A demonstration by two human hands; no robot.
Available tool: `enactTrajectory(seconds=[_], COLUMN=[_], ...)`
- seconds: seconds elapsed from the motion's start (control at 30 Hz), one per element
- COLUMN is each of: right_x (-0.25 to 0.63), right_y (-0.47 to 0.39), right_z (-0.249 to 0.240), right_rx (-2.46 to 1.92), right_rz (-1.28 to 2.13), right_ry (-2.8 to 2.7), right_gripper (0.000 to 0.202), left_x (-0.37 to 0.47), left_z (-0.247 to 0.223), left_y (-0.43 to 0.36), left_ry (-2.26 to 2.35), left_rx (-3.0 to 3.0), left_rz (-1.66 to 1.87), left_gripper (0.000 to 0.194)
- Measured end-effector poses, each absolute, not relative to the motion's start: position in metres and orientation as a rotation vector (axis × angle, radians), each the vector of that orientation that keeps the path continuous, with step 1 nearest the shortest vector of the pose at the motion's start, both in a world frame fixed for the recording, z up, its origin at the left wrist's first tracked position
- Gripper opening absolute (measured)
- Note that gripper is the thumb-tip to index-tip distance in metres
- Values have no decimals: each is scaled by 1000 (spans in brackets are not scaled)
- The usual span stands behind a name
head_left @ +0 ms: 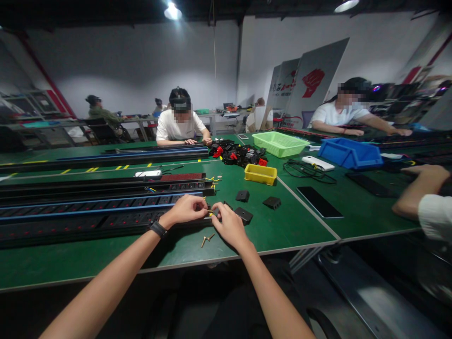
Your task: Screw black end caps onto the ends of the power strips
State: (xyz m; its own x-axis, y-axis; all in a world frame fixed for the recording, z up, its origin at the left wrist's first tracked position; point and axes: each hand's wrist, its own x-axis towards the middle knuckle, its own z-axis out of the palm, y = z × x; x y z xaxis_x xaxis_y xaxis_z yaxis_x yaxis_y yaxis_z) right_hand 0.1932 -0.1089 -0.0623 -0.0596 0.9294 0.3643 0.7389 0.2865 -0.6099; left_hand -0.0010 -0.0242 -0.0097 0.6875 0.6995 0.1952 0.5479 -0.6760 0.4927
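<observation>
Within the pinched left fingers (202,206), a thin yellowish piece (209,211); right fingers (219,207) curled just beside, hold unclear.

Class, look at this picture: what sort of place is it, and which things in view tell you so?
Probably an assembly workshop: long black strips lie side by side on a green table, black and red parts are heaped beyond them, and brass-coloured screws lie near the front edge.

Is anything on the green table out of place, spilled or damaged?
Small brass-coloured screws lie loose near the front edge of the green table, perhaps easy to knock off. Black and red plastic parts form an untidy heap directly on it. No clear damage shows.
</observation>
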Motion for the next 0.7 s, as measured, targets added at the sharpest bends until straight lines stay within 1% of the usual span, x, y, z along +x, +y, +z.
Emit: enactTrajectory(seconds=[0.27,0.5,0.7], right_x=[193,192,192], right_y=[-110,-111,-111], right_z=[-60,-58,-58], right_rx=[-1517,-1568,-1572], right_rz=[329,292,294], right_ry=[-1849,-1869,-1872], right_gripper=[14,15,15], left_x=[-1,-2,-2], left_z=[-8,-8,-9], left_y=[-25,-21,-21], left_ry=[966,915,929], left_rx=[2520,2395,2382], left_rz=[495,482,472], left_gripper=[20,24,21])
